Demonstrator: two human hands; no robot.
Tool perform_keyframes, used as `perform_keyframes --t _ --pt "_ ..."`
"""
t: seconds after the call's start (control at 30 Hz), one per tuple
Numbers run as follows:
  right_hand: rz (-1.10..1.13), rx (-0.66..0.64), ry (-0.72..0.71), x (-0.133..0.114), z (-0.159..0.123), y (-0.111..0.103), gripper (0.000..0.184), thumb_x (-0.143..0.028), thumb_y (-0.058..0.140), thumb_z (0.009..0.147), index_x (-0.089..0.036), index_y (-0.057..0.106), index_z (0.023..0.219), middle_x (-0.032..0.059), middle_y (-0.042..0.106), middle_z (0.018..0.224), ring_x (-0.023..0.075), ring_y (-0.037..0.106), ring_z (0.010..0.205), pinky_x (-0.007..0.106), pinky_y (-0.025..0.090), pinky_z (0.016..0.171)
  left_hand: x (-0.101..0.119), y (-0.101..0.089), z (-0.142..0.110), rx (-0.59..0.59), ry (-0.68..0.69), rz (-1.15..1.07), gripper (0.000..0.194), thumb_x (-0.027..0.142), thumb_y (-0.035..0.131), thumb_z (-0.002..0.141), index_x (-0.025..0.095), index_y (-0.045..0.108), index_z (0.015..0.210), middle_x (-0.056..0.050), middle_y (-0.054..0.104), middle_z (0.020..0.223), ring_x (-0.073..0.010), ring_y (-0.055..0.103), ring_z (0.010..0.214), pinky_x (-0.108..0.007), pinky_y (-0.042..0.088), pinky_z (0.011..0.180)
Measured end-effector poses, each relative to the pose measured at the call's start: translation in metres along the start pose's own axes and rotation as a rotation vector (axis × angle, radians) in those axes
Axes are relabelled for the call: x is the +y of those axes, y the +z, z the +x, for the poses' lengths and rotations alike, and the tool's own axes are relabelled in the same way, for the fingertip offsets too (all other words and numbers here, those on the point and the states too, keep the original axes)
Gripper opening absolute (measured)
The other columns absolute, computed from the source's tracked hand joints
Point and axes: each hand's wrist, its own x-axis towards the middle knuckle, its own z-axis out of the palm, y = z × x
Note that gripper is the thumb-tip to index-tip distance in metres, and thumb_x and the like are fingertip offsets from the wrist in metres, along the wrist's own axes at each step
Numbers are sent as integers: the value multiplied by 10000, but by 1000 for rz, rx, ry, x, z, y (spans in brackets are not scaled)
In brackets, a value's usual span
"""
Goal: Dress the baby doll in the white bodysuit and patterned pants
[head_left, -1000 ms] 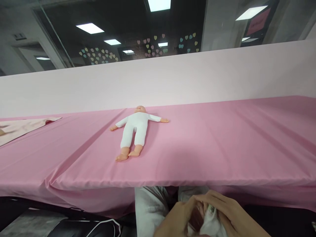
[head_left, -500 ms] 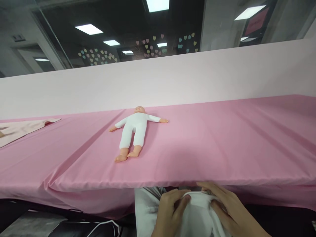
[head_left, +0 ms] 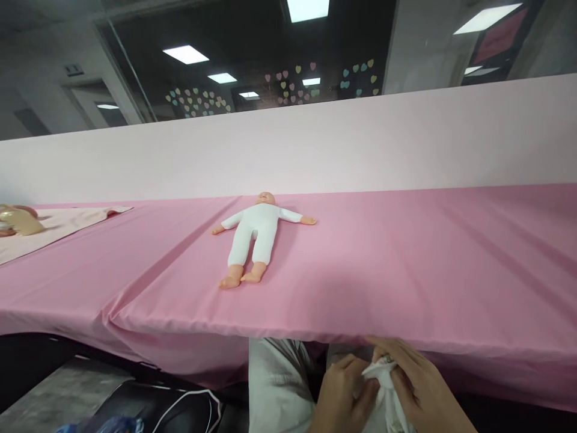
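A bunched white cloth point(head_left: 386, 391) is held low, just below the near edge of a pink-covered table point(head_left: 451, 282). Its left side is pinched between the thumb and curled fingers of the left hand point(head_left: 345, 394); its right side is gripped by the right hand point(head_left: 418, 385), fingers extended. By its limp folds it is judged light, soft, unbreakable, best held by opposite edges.
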Motion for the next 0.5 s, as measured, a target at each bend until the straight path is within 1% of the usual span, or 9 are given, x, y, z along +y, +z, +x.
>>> perform_keyframes --t 0.07,0.13,0.2,0.27,0.33,0.43,0.5 --pt "-37 45 22 5 0 2 380 -84 315 796 -206 562 1057 23 641 862 133 632 790 226 540 683 0 0 0 49 -38 0 186 245 487 838 133 632 866 -71 617 795 -168 573 750 -255 434 675" --pt "-90 90 64 12 0 2 301 -109 320 830 -206 575 959 27 640 877 128 635 788 206 539 661 2 -7 -1 122 -59 -28 169 240 491 846 143 622 892 -61 632 820 -160 580 771 -248 436 700" --pt "-151 112 57 19 -1 2 249 -142 349 855 -210 583 907 28 642 908 128 639 806 199 540 664 6 -16 -2 186 -75 -58 148 237 507 848 154 619 898 -49 652 833 -148 589 769 -238 440 712" --pt "-215 141 0 26 -3 2 240 -167 374 867 -215 599 934 27 646 942 135 642 843 209 541 693 10 -25 -4 249 -74 -39 134 248 543 835 164 629 893 -43 668 830 -145 594 748 -235 445 697" --pt "-276 184 -37 31 -5 3 259 -179 373 877 -220 613 967 25 650 959 143 640 868 230 542 720 13 -32 -5 310 -39 49 119 260 579 814 175 647 860 -37 679 798 -147 582 700 -240 444 655" --pt "-350 237 -25 33 -6 4 289 -192 355 887 -214 623 991 30 656 958 158 639 865 270 543 735 14 -40 -9 390 1 170 86 244 609 784 186 668 809 -25 680 736 -137 544 608 -235 430 578" --pt "-385 249 -24 32 -4 4 306 -194 343 888 -199 615 1030 41 656 970 168 637 871 290 543 741 13 -46 -12 418 -39 167 82 227 620 772 190 679 815 -16 674 707 -122 534 564 -217 425 540"
